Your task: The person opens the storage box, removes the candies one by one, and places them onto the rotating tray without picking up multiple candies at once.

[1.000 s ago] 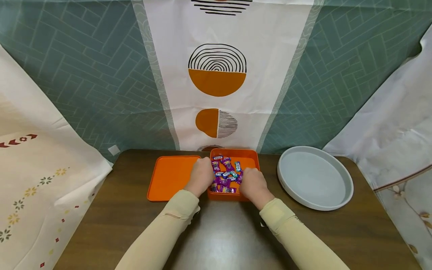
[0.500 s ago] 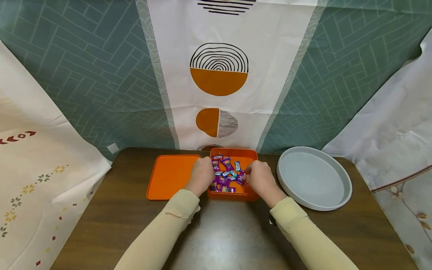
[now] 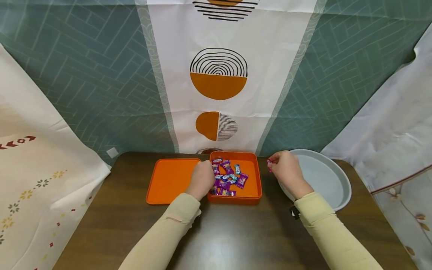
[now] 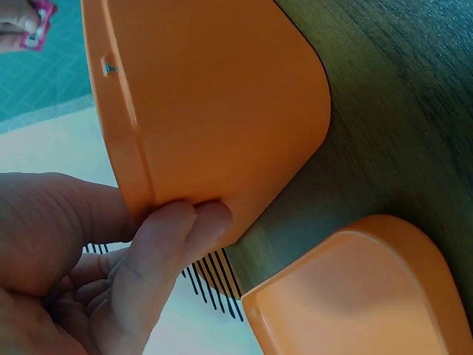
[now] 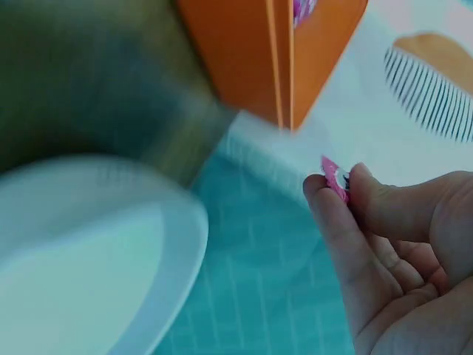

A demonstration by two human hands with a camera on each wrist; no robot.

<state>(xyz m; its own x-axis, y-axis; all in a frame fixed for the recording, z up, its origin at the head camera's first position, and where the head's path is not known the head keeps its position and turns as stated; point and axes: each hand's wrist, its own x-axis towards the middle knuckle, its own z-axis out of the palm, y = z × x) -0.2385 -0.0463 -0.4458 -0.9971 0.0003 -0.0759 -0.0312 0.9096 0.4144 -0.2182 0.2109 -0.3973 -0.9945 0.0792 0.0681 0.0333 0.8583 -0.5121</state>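
Note:
My left hand (image 3: 202, 176) pinches the left wall of an orange box (image 3: 251, 198). In the left wrist view its thumb and fingers (image 4: 159, 244) squeeze the box's rim. Inside the box lie several wrapped candies (image 3: 241, 180), purple ones and small blue and green ones, mostly toward the left side. My right hand (image 3: 288, 170) is between the box and a round grey tray (image 3: 332, 180), overlapping the tray's left rim in the head view. Between its thumb and fingertips it pinches a small pink wrapped candy (image 5: 336, 179), raised above the tabletop.
An orange lid (image 3: 172, 180) lies flat on the table to the left of the box. The dark wooden table (image 3: 216, 236) ends against a patterned cloth backdrop (image 3: 216, 86). More light cloth (image 3: 44, 187) hangs along the left side.
My right hand has lifted out of the box with a pink candy and moved right, to the grey tray's left edge. The left hand keeps its hold on the box wall.

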